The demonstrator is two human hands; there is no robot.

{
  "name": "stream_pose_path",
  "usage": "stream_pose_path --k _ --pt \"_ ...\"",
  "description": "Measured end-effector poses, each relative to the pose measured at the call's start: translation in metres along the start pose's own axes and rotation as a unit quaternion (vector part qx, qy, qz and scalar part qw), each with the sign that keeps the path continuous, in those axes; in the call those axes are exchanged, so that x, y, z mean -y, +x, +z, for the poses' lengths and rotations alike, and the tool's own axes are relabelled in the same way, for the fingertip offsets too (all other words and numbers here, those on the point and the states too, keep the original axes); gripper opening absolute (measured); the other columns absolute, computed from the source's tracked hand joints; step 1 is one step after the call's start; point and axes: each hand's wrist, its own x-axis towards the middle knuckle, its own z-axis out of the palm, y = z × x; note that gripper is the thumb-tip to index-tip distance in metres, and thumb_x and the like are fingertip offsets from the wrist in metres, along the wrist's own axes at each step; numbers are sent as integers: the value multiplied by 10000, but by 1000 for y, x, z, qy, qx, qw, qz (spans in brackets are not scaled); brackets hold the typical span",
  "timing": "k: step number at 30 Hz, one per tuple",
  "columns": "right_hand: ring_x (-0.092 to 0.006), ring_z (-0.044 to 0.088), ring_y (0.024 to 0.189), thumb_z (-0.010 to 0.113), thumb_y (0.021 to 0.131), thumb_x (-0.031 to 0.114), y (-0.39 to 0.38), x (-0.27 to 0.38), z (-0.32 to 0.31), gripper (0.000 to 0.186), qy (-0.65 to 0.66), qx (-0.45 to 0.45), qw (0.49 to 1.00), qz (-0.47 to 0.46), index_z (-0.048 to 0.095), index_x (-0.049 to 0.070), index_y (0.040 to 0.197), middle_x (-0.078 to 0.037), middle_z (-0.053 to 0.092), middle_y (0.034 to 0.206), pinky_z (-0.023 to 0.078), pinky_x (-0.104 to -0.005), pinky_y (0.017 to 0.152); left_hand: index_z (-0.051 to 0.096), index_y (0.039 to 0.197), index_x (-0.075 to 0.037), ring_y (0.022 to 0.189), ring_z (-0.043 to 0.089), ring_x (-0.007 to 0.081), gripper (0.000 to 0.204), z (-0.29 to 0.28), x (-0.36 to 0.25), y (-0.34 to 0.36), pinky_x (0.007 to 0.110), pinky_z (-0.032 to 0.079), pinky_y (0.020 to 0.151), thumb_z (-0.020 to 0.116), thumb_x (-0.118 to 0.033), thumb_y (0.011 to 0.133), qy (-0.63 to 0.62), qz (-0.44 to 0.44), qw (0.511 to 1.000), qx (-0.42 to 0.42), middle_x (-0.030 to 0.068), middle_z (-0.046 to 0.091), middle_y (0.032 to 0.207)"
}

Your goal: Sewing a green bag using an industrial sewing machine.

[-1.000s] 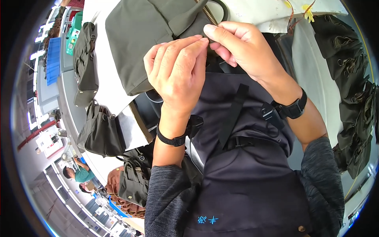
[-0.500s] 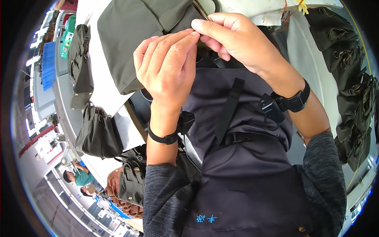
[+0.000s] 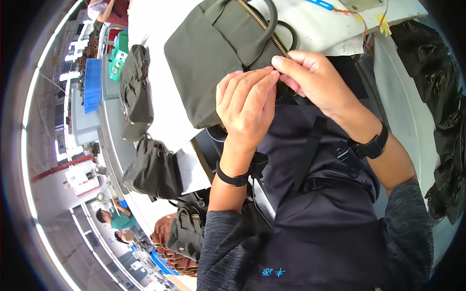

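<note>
Since a second ago both hands have shifted slightly right along the olive bag [image 3: 213, 58] on the white tabletop [image 3: 160, 126]. Left hand [image 3: 245, 104] and right hand [image 3: 315, 80] pinch its brass zipper [image 3: 264, 24], fingers closed; most teeth beyond remain unzipped.

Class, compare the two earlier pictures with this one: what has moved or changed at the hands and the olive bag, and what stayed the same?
Little changed. Both hands sit slightly higher in the view, as does the olive bag. The left hand and right hand stay together, fingertips pinching at the lower end of the bag's brass zipper. Nothing was taken up or let go. The dark bags along the white table lie as before.
</note>
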Motion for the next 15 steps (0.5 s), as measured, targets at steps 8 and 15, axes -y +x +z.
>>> stream_pose_path --k 8,15 --pt "-30 489 668 664 1060 245 0 -14 1 317 128 -18 991 -13 666 28 828 47 586 736 418 -215 607 754 1160 -81 1116 698 285 303 -36 -1 59 391 520 947 789 -89 860 -11 36 981 190 89 739 1227" --pt "-40 490 642 678 1048 273 -3 -6 6 273 77 -27 997 8 688 48 894 30 590 761 384 -216 611 707 1144 -89 1273 600 295 330 -16 24 117 438 462 1072 762 -305 899 149 194 943 225 96 650 1333"
